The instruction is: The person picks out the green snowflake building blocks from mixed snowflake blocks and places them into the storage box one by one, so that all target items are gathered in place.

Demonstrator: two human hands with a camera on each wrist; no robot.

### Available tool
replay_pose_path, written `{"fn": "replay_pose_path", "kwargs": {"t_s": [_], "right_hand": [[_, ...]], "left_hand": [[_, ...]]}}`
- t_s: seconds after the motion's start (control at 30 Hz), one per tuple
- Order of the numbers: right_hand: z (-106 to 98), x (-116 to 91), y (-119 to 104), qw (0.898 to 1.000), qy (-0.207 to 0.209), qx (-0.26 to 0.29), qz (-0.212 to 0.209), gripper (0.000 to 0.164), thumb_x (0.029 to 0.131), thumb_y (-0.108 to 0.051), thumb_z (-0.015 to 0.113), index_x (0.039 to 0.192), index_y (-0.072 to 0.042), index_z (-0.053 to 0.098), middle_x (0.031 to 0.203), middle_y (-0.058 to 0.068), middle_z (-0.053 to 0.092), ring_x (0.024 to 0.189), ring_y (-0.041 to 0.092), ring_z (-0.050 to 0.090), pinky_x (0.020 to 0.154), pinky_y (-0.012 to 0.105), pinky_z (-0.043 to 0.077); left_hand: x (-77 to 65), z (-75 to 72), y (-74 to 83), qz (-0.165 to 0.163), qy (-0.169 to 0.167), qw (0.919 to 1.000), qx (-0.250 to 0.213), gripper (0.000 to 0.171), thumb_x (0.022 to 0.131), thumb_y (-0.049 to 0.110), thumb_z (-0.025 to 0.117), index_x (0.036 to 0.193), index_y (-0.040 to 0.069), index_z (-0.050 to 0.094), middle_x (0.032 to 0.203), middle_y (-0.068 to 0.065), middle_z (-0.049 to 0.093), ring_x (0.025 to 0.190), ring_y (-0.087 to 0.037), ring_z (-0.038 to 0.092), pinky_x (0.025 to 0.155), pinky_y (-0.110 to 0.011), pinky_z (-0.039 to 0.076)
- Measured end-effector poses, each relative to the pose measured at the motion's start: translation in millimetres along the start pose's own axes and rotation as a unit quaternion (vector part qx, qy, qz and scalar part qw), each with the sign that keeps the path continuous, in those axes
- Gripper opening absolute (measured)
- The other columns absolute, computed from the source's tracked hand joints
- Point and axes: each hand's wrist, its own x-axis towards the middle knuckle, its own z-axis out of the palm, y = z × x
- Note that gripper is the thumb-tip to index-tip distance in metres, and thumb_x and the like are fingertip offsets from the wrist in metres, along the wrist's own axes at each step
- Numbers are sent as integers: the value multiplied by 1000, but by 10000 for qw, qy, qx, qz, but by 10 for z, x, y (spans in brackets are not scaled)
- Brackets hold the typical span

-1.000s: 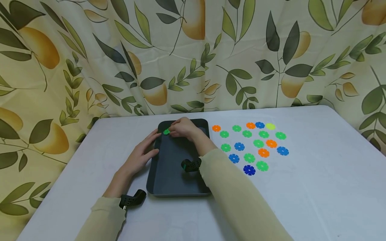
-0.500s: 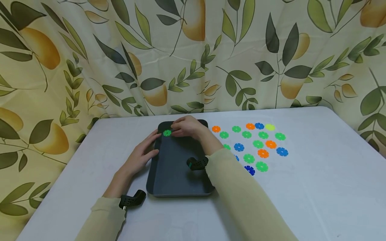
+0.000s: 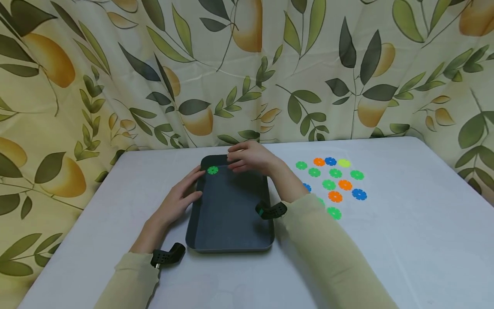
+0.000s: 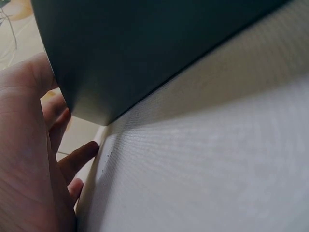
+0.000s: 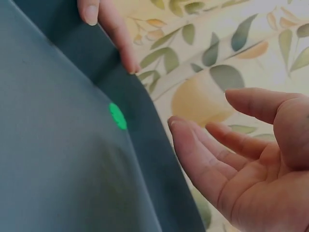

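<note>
A green notched disc (image 3: 212, 170) lies flat in the far left corner of a dark grey tray (image 3: 231, 214). My left hand (image 3: 179, 197) rests along the tray's left side, fingers extended and fingertips at the rim; in the left wrist view the thumb side meets the tray wall (image 4: 120, 58). Over the far end of the tray hovers my right hand (image 3: 252, 156), its fingers loosely bent with nothing between them. The right wrist view shows a gap between that thumb and the fingers (image 5: 207, 164), apart from the green disc (image 5: 117, 116).
Several notched discs in green, orange, blue and yellow, such as an orange disc (image 3: 335, 196), are spread on the white table (image 3: 405, 223) right of the tray. My right forearm (image 3: 335, 253) hides some of them. A leaf-patterned curtain (image 3: 239, 86) hangs behind the table.
My right hand has let go of the green disc, which now lies flat in the tray corner, and has drawn off to the right. The left hand has stayed put.
</note>
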Motion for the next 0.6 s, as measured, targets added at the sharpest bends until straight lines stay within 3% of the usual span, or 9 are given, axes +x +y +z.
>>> {"fn": "replay_pose_path", "kwargs": {"t_s": [0.2, 0.6], "right_hand": [[-107, -205, -38, 9994, 90, -183, -286, 43, 102, -9, 57, 141, 7, 48, 127, 26, 62, 111, 37, 67, 90, 41, 56], [-494, -596, 3, 9953, 527, -713, -391, 48, 100, -15, 62, 142, 4, 48, 131, 29, 58, 114, 43, 64, 90, 42, 57]], "left_hand": [[-6, -15, 0, 53, 17, 10000, 81, 54, 102, 15, 57, 153, 9, 43, 166, -7, 24, 152, -28, 19, 119, -58, 15], [1, -10, -2, 70, 12, 10000, 41, 54, 102, 17, 57, 153, 8, 43, 165, -7, 24, 152, -28, 19, 120, -56, 14]]}}
